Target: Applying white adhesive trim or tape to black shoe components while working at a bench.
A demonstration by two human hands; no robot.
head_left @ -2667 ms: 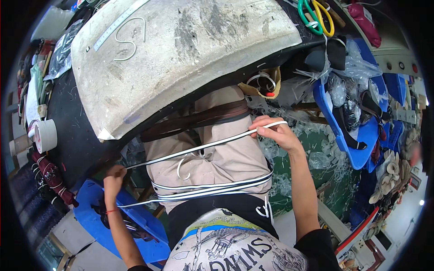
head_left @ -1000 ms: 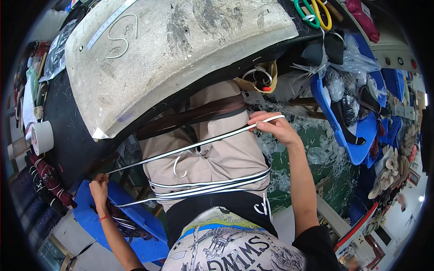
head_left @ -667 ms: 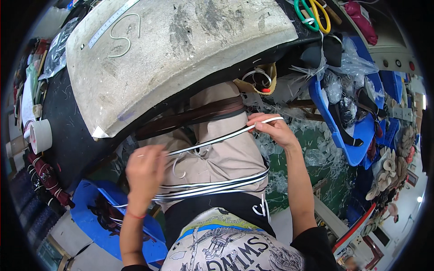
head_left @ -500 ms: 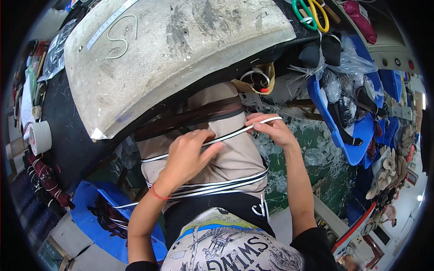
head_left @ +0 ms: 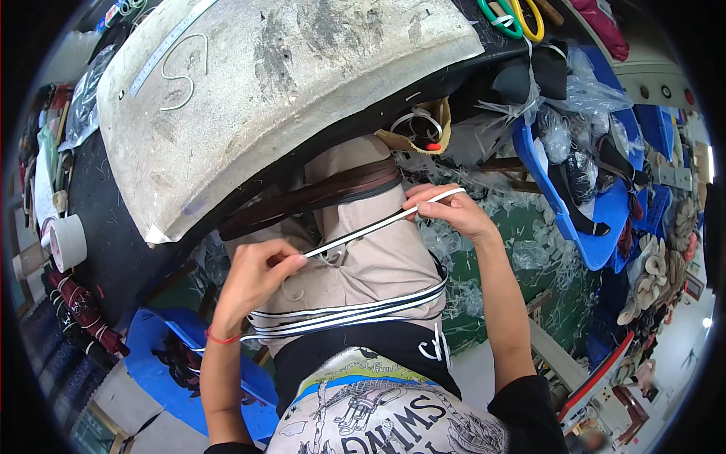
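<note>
A narrow black-and-white strap [head_left: 361,231] is stretched in a straight slanting line above my lap. My left hand [head_left: 261,276] pinches its lower left part between thumb and fingers. At the upper right, my right hand [head_left: 454,216] grips the same strap, and a short white end sticks out past the fingers. Several strands of similar black-and-white strap [head_left: 355,314] lie across my thighs near the waist. Beyond the held strap, a bundle of dark brown and black straps [head_left: 310,198] rests over my knees on the beige trousers [head_left: 355,276].
A worn pale slab [head_left: 227,113] with a ruler [head_left: 170,47] covers the bench ahead. Blue bins stand at the lower left [head_left: 155,371] and at the right [head_left: 563,219], the right one holding plastic bags. Green- and yellow-handled scissors [head_left: 508,26] lie at the far edge. Clear scraps litter the floor.
My left hand has slid left and slightly toward me, now pinching the strap instead of lying across it. The strap between my hands is straighter. My right hand has barely moved.
</note>
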